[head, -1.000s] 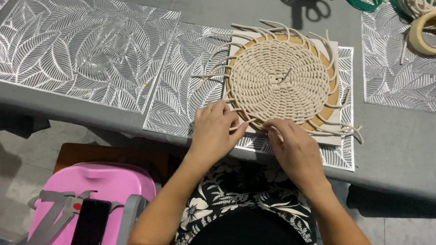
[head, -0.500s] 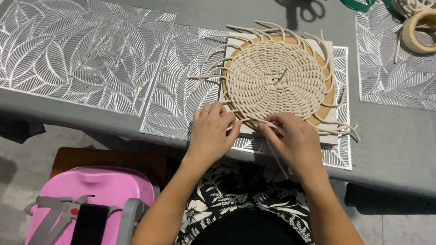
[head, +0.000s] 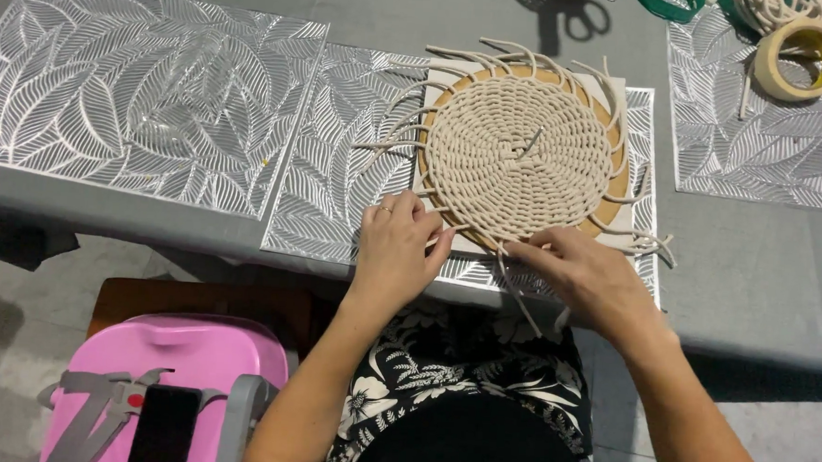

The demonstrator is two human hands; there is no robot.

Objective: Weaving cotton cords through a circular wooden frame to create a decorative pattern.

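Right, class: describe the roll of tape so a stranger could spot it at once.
Start at the grey table and go to its far right corner. The roll of tape lies on a silver leaf-patterned placemat there: a pale yellow ring, smooth, unlike the cream cord coil beside it.

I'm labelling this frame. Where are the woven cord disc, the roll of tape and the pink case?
woven cord disc point(head: 520, 159), head view, on its woven middle.
roll of tape point(head: 778, 65), head view, on its left outer wall.
pink case point(head: 179, 355), head view, on its lid.

Left hand point(head: 396, 249), right hand point(head: 587, 280) pinch cords at woven disc point(head: 520, 157) edge.
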